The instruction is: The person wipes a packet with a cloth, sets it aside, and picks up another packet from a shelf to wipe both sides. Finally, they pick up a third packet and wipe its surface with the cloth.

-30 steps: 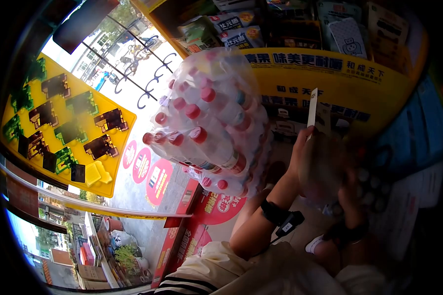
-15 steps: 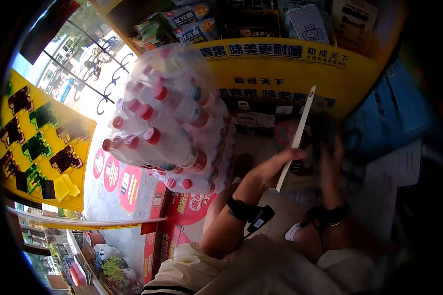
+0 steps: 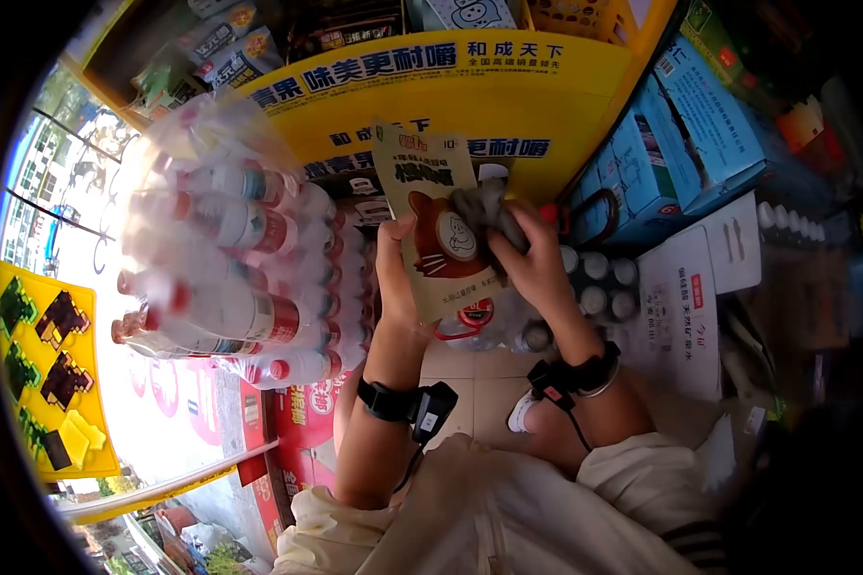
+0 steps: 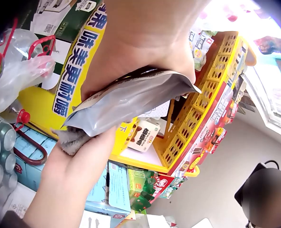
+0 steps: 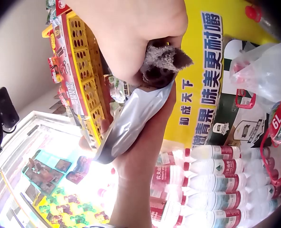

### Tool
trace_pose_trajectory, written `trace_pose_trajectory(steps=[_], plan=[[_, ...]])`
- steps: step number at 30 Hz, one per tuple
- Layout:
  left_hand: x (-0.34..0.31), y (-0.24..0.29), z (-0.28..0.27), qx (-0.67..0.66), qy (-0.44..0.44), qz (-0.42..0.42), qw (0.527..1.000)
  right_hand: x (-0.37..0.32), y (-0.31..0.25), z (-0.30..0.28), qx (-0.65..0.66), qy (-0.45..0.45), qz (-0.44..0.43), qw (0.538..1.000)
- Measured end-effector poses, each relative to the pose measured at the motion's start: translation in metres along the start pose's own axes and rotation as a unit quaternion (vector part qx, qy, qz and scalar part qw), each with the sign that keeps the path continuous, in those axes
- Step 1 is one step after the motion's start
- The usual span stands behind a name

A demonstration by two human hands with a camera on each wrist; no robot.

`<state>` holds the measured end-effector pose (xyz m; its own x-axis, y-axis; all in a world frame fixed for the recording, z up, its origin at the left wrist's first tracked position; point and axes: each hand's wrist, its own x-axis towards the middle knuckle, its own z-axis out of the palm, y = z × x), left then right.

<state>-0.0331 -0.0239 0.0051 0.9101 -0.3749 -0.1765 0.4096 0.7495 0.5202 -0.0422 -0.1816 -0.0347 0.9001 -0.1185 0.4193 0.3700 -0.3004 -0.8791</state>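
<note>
My left hand (image 3: 396, 273) grips a flat beige snack packet (image 3: 436, 278) by its left edge, holding it upright in front of me. A brown cat-like drawing and dark lettering cover its front. My right hand (image 3: 535, 254) holds a crumpled grey cloth (image 3: 484, 206) against the right part of that front. In the right wrist view the cloth (image 5: 162, 59) bunches out from under the curled fingers of my right hand (image 5: 135, 33). The packet's silvery back (image 4: 126, 102) shows in the left wrist view, below my left hand (image 4: 140, 47).
Shrink-wrapped water bottles (image 3: 230, 259) are stacked at left. Behind the packet stands a yellow display shelf (image 3: 547, 91) with snack bags (image 3: 240, 57). Blue cartons (image 3: 633, 163), a white carton (image 3: 695, 287) and cans (image 3: 594, 297) are at right. A large red-handled bottle (image 3: 475, 316) stands below the packet.
The packet was edge-on to the head view and has turned to show its front. My right hand's cloth, blurred before, is now plain on that front. The head view has swung right.
</note>
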Motion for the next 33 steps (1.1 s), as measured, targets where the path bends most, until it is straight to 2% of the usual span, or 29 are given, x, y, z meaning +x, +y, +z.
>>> trace_pose_trajectory(steps=[2,3,4,6,11,13,17,19,20,22,23,24,26,27,28,30,33], plan=[[0.001,0.003,-0.002,-0.014,0.001,0.053,0.999,-0.001,-0.003,-0.001,0.016,-0.022,0.024,0.999],[-0.003,0.008,0.004,-0.020,-0.051,0.050,0.997,-0.002,0.000,-0.001,0.000,-0.024,0.012,1.000],[-0.005,0.011,0.008,-0.020,-0.051,0.050,0.997,-0.003,0.001,-0.001,-0.016,-0.027,0.000,0.999],[-0.009,0.017,0.011,-0.046,-0.132,0.045,0.989,-0.004,0.000,-0.002,0.003,-0.025,0.000,1.000],[-0.003,0.020,-0.007,-0.046,-0.081,0.059,0.994,-0.006,-0.016,-0.003,0.062,-0.030,0.018,0.997],[-0.005,0.025,-0.004,-0.032,-0.034,0.087,0.995,-0.008,-0.016,-0.005,0.101,-0.071,0.122,0.985],[-0.005,0.031,-0.006,-0.038,-0.080,0.094,0.992,-0.003,-0.014,-0.013,0.058,-0.130,0.111,0.984],[-0.009,0.031,0.011,0.001,-0.120,0.088,0.989,-0.005,-0.008,-0.007,0.123,-0.041,0.112,0.985],[-0.009,0.032,0.011,0.001,-0.119,0.093,0.988,-0.004,-0.007,-0.007,0.124,-0.046,0.108,0.985],[-0.008,0.034,0.017,0.034,-0.052,0.036,0.997,0.001,-0.018,-0.009,0.167,0.017,0.093,0.981],[-0.014,0.031,0.024,0.109,0.060,0.011,0.992,0.003,-0.021,-0.014,0.165,-0.047,0.105,0.980],[-0.010,0.026,0.017,0.158,0.048,0.023,0.986,0.003,-0.018,-0.011,0.165,-0.051,0.103,0.979],[0.004,0.014,0.009,0.318,0.053,0.086,0.943,-0.002,-0.012,-0.001,0.091,-0.130,0.013,0.987],[0.005,0.012,0.011,0.340,0.069,0.104,0.932,-0.003,-0.020,0.005,0.149,-0.185,0.032,0.971],[0.009,0.004,0.005,0.396,0.069,0.156,0.902,-0.008,-0.013,0.011,0.134,-0.181,0.024,0.974],[0.010,0.006,0.001,0.371,0.071,0.154,0.913,-0.010,-0.007,0.014,0.086,-0.183,0.043,0.978],[0.005,0.014,0.005,0.337,0.081,0.145,0.927,-0.011,-0.008,0.011,0.123,-0.155,0.070,0.978]])
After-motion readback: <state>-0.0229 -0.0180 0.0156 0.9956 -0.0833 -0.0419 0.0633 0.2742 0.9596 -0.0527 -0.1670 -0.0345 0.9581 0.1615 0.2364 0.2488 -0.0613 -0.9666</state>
